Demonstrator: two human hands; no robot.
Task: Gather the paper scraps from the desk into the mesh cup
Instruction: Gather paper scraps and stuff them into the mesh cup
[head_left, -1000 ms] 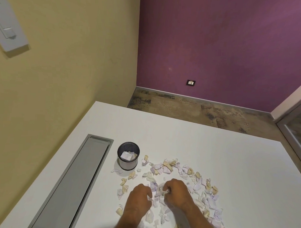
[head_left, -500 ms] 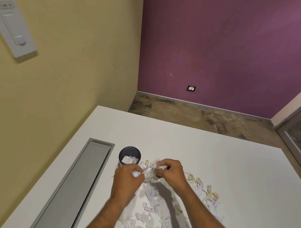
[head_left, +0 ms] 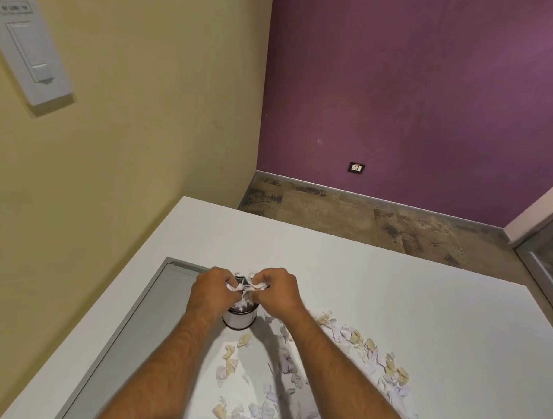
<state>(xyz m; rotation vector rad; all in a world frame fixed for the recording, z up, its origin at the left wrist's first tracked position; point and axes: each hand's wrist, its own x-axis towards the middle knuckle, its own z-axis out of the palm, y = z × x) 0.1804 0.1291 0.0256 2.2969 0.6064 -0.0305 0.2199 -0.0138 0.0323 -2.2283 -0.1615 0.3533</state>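
Paper scraps [head_left: 363, 345], white, lilac and tan, strewn in a loose ring across the white desk [head_left: 391, 291], mostly near and to the right of the forearms, a few just below the cup. Mesh cup [head_left: 240, 317] upright beside the grey cable-tray lid [head_left: 133, 323] set into the desk, partly hidden under both hands, already holding some white pieces inside. Bunched handful of scraps [head_left: 246, 286] pinched between the two hands directly above the cup's mouth. Left hand [head_left: 211, 290] curled nearly closed around its side of the bunch; right hand [head_left: 277, 287] likewise curled, fingertips pressing the paper from the other side. Not possible to tell whether any pieces are dropping yet. Judging by the layout: a delivery in progress, a small share of the paper in or over the cup, the far larger share left on the desk, so several more scoop-and-carry rounds likely needed. Beyond the desk, a yellow wall with a white switch plate [head_left: 30, 50], a purple wall, patchy floor.
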